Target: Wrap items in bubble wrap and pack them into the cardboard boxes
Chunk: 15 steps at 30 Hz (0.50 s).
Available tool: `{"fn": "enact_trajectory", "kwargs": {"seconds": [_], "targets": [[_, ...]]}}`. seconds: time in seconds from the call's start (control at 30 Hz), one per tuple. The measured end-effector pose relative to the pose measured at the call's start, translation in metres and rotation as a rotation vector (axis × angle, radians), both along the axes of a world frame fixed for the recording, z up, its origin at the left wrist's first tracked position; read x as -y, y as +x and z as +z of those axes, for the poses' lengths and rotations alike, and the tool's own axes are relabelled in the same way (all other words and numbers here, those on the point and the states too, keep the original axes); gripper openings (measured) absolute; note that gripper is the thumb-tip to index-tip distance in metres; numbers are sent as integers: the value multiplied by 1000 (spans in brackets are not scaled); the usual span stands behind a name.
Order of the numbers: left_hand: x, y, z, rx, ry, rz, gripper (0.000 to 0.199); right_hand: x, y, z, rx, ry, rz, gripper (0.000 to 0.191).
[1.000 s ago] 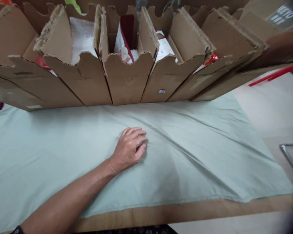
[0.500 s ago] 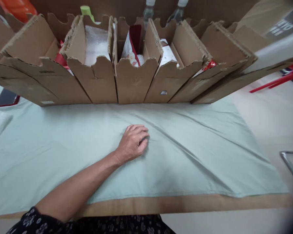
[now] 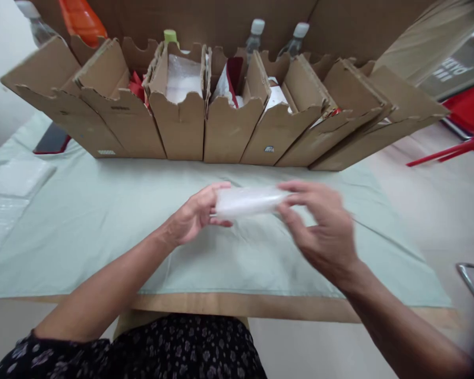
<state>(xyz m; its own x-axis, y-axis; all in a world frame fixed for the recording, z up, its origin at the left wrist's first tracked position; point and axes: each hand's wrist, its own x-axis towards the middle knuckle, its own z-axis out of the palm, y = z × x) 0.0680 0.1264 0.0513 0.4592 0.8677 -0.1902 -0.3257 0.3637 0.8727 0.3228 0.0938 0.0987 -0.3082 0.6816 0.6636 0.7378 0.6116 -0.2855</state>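
Observation:
A whitish, translucent wrapped bundle (image 3: pixel 250 201) is held level above the pale green cloth, blurred by motion. My left hand (image 3: pixel 199 213) grips its left end, fingers above and below it. The right end is between the thumb and fingers of my right hand (image 3: pixel 319 223), which is also blurred. What lies inside the wrapping cannot be made out.
Behind the hands stands a row of open cardboard boxes (image 3: pixel 233 134) holding packets. Bottles (image 3: pixel 255 37) rise behind them. Clear plastic wrap (image 3: pixel 11 179) and a dark phone-like object (image 3: pixel 52 139) lie at the left. A red chair (image 3: pixel 468 113) is at the right.
My right hand has come into view, and the whitish bundle is now between both hands. My left hand has lifted off the cloth and moved slightly left. The camera view has shifted.

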Motion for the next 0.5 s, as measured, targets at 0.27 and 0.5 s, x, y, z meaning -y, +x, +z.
{"fn": "enact_trajectory", "kwargs": {"seconds": [0.27,0.5], "targets": [[11,-72,-11,-773,208,116,45,-104,47,84,45,-60,-368,35],[0,-80,-26,-977,330,410,49,-265,95,96,261,-497,-484,84]]}}
